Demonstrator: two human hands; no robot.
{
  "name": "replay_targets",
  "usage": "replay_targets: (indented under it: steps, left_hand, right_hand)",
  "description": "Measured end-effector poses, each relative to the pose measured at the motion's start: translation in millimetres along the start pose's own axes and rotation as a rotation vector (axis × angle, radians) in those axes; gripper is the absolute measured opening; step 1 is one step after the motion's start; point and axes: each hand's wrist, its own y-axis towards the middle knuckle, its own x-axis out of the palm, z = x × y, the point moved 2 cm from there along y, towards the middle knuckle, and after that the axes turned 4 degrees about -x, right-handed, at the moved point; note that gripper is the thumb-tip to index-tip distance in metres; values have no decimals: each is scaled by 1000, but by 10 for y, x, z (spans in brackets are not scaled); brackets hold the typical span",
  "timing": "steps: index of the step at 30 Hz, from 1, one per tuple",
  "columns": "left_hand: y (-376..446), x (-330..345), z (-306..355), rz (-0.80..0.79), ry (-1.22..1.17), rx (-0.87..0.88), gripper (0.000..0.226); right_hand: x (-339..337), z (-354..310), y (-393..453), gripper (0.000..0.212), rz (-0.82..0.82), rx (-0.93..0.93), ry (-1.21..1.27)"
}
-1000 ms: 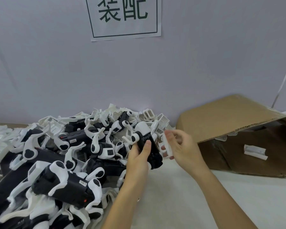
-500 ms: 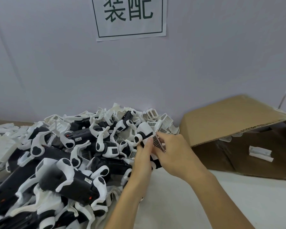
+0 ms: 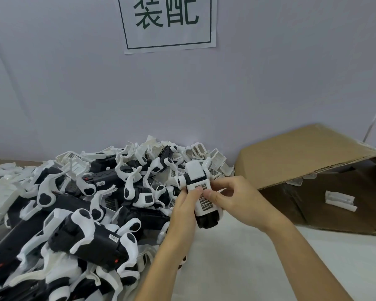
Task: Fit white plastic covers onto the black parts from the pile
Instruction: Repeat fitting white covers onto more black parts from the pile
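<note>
At far left and across the near-left of the bench, the pile [image 3: 78, 213] of black parts and loose white plastic pieces spreads back to the wall; many black bodies in it already carry white fittings, though whether the vented cover is among them cannot be told. Just right of the pile, the left hand [image 3: 183, 210] grips one black part [image 3: 206, 221] from its left side, fingers curled round it and thumb pressed on top. On this part lies a white cover [image 3: 202, 197] with a grid of vent slots, aligned along the body; only the near black end shows below it. From the right, the right hand [image 3: 234, 198] pinches the cover's edge, thumb on the vented face and fingers curled behind. By appearance the cover is being pressed home, seating nearly done but not confirmed. At right, an open cardboard box [image 3: 302, 153] lies on its side with a white piece [image 3: 340, 200] inside. Above, a paper sign [image 3: 168, 22] hangs on the wall. Judged from the pile, much work remains.
</note>
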Motion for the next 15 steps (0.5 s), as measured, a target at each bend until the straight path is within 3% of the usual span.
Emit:
replay_targets:
  steps: [6, 11, 15]
  left_hand:
    - [-5, 2, 38, -83, 70, 40, 29]
    - [1, 13, 69, -21, 117, 161, 28]
    - [-1, 12, 59, 20, 113, 175, 26]
  right_hand:
    - [-2, 83, 18, 19, 67, 85, 74]
    - [21, 137, 42, 28, 251, 100, 86]
    - [80, 121, 25, 34, 112, 101, 277]
